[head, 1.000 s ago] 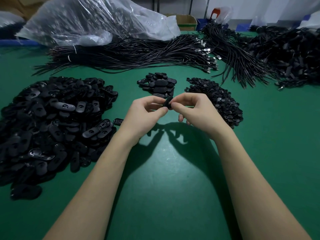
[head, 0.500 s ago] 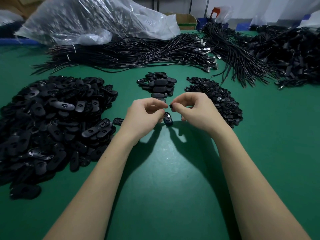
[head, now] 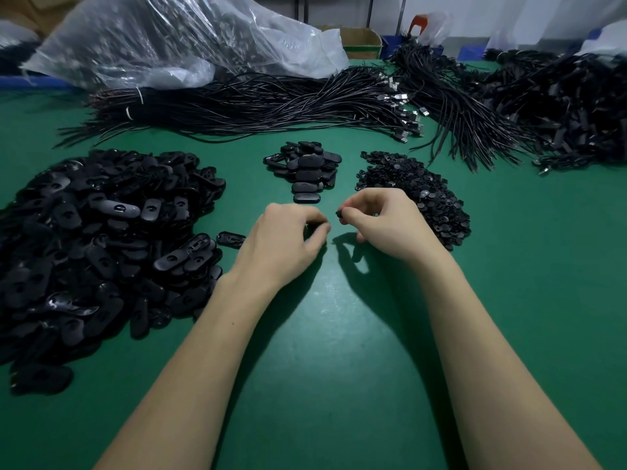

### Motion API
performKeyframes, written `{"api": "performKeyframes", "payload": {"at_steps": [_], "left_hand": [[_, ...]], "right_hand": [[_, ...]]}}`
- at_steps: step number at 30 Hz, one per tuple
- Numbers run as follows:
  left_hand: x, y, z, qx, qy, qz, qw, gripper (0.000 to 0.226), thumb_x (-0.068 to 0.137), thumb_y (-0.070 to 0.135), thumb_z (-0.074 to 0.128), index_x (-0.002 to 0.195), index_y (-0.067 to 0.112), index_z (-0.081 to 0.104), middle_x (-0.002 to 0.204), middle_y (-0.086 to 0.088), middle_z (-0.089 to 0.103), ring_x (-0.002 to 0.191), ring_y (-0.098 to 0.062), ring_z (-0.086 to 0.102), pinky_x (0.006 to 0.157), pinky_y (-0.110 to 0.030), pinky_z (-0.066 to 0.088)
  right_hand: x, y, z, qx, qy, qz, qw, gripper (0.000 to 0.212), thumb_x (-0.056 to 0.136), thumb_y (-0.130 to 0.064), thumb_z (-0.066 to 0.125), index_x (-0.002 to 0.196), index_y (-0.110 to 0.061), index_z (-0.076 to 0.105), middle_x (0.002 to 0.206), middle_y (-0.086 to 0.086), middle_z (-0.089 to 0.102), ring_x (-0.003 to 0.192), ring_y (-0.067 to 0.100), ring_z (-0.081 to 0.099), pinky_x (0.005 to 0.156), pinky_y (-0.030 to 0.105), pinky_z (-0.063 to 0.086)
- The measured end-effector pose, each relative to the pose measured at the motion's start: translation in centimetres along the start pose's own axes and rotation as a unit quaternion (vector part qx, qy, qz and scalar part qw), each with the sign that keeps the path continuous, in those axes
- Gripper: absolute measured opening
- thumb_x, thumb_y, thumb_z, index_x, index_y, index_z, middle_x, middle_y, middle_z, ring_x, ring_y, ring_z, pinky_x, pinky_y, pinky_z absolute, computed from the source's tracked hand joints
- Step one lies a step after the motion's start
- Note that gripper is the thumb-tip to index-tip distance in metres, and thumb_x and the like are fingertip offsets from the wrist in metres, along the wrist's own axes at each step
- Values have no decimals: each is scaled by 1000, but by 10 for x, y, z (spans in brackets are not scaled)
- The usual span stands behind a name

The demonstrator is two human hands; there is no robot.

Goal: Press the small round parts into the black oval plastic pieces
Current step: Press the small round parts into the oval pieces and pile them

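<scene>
My right hand (head: pixel 383 225) pinches a small round black part (head: pixel 339 213) between thumb and forefinger, just above the green table. My left hand (head: pixel 285 242) hovers beside it with curled, motion-blurred fingers; a dark patch shows under the fingertips, and I cannot tell whether it is a piece or shadow. A large heap of black oval pieces (head: pixel 101 239) lies to the left. A small pile of oval pieces (head: pixel 305 167) sits just beyond my hands, and the heap of small round parts (head: pixel 417 191) lies behind my right hand.
Bundles of black cables (head: pixel 271 106) stretch across the far side of the green table (head: pixel 339 334), with more tangled cables (head: pixel 559 106) at the far right. A clear plastic bag (head: pixel 176 39) and a cardboard box (head: pixel 359 42) stand behind them.
A second ago both hands held one oval piece together. It then dropped between them to the table. My left hand has since shifted right over that spot, while my right hand keeps pinching a round part.
</scene>
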State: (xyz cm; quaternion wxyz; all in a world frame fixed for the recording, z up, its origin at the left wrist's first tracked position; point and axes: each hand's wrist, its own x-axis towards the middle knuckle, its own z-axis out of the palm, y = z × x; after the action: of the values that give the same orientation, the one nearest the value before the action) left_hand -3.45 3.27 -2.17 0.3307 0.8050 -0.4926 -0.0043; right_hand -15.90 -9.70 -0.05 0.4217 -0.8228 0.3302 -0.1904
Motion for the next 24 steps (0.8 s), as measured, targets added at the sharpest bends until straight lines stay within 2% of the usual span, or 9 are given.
{"api": "performKeyframes", "payload": {"at_steps": [3,5,8,13,16,20,24], "left_hand": [[1,1,0,-168,71,-73,981,13,96,28,67,93,29,80,78,16,76,74,1,69,71,-15,54],[4,0,-2,-276,75,-126,950,12,96,23,68,95,28,78,77,12,77,75,-2,73,77,-20,58],[5,-1,-3,-353,61,-162,919,12,96,14,67,94,23,75,79,2,78,78,-13,77,80,-29,61],[6,-1,-5,-425,40,-175,887,13,96,7,67,99,13,77,86,-4,79,83,-20,78,79,-24,61],[6,0,-5,-436,37,-184,880,13,96,6,67,103,8,77,88,-6,79,84,-20,78,79,-23,60],[5,3,-7,-438,35,-183,880,12,96,6,68,102,7,77,87,-7,79,85,-21,78,81,-24,61],[4,6,-9,-441,34,-182,878,11,95,4,68,99,7,77,86,-8,79,84,-21,78,79,-23,60]], "right_hand": [[-2,-4,0,106,-7,15,994,8,95,-22,70,93,-22,77,83,-7,79,56,7,58,55,18,43],[-4,-7,0,140,-13,20,990,5,93,-20,72,93,-21,77,83,-5,79,55,6,54,53,17,41],[-4,-10,2,137,-17,27,990,5,91,-19,74,91,-23,77,81,-5,79,55,6,53,53,19,41],[-3,-10,5,122,5,30,992,1,87,-23,79,88,-24,79,78,-6,79,51,2,53,47,12,40],[-1,-11,6,107,14,24,994,4,87,-27,80,89,-24,80,78,-8,78,50,-7,55,54,12,40],[0,-11,6,101,25,26,994,5,87,-28,81,88,-24,81,79,-7,79,52,-10,56,64,18,42],[-1,-12,7,99,28,29,994,6,87,-29,81,88,-23,81,80,-7,79,53,-9,56,63,18,42]]}}
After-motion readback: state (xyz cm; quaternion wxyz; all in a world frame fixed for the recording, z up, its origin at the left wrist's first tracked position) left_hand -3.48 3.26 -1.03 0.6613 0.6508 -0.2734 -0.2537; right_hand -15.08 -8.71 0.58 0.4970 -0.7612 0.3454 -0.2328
